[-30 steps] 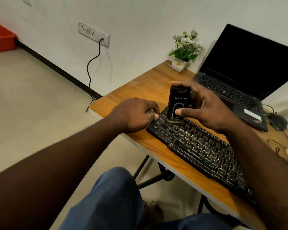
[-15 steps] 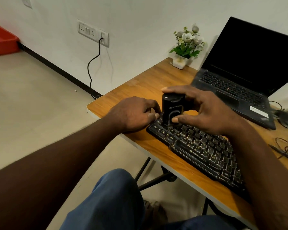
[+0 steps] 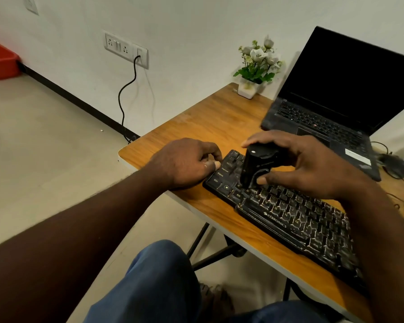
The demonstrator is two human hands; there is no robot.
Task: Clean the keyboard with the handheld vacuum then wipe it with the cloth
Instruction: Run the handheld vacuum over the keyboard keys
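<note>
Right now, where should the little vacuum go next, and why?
Probably slide the handheld vacuum along the keyboard toward the person's right. The right hand holds it nozzle-down on the leftmost keys, the left hand rests beside that end, and most keys stretch away rightward.

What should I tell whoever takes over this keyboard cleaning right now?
Left grip holds the keyboard's left end on the table.
Right grip holds the vacuum upright, nozzle down on the left-end keys.
Done: vacuuming is under way at the left end.
Left: vacuum the other keys, then wipe. No cloth is in view.
</note>
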